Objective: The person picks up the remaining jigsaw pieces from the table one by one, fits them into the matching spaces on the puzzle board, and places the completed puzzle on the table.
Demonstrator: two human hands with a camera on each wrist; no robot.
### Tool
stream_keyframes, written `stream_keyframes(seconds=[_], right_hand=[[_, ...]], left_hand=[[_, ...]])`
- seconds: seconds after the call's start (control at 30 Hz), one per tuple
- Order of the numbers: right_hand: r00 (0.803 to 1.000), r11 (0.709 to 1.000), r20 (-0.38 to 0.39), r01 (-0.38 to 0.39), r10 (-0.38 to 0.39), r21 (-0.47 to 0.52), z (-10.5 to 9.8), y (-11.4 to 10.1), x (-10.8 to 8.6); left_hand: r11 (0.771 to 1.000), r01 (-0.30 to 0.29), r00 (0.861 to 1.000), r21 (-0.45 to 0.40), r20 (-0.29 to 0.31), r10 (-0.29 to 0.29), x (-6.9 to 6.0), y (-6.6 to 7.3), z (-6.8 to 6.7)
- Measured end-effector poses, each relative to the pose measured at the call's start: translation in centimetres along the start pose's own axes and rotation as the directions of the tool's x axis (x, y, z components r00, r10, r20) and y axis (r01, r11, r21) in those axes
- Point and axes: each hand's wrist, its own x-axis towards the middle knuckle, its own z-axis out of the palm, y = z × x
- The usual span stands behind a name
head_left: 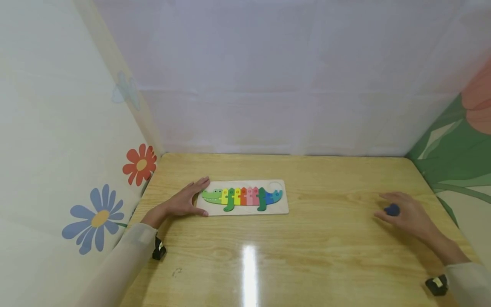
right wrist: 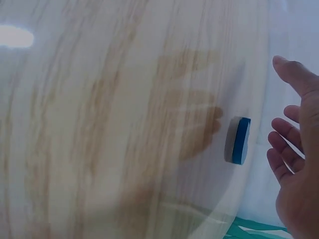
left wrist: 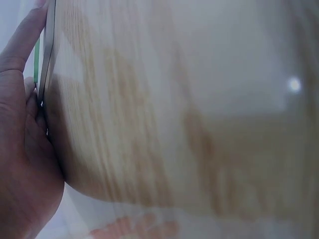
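Observation:
A flat wooden crocodile puzzle [head_left: 241, 211] lies on the table with its green head to the left and colored body pieces in a row. A pale, bare curved recess shows above its blue tail. My left hand [head_left: 182, 201] grips the puzzle's left end, thumb at the near edge and fingers at the far edge. In the left wrist view, the thumb lies along the board's edge [left wrist: 49, 55]. Far to the right, a small dark-blue puzzle piece [head_left: 392, 209] stands on the table. My right hand [head_left: 412, 215] hovers around it, thumb and fingers spread, apart from the piece [right wrist: 242, 141].
The wood-grain table [head_left: 326, 247] is glossy, with a bright light reflection near its front. A pale cloth wall [head_left: 284, 106] rises behind it. Flower-printed cloths [head_left: 46, 140] flank both sides, the right one close to my right hand.

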Motion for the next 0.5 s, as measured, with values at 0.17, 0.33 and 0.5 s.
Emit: stream_keyframes(seconds=[0.17,0.33,0.5], right_hand=[[1.0,0.999,0.011,0.024,-0.023,-0.045,-0.1,0.7,-0.2],[1.0,0.999,0.007,0.026,-0.026,-0.041,-0.3,1.2,-0.5],[1.0,0.999,0.014,0.008,-0.007,-0.033,-0.4,1.7,-1.0]], left_hand=[[1.0,0.0,1.0,0.001,0.004,0.0,0.1,-0.1,0.0],[1.0,-0.002,1.0,0.008,0.002,0.002,0.1,-0.2,0.0],[1.0,-0.002,1.0,0.005,0.007,0.002,0.1,-0.2,0.0]])
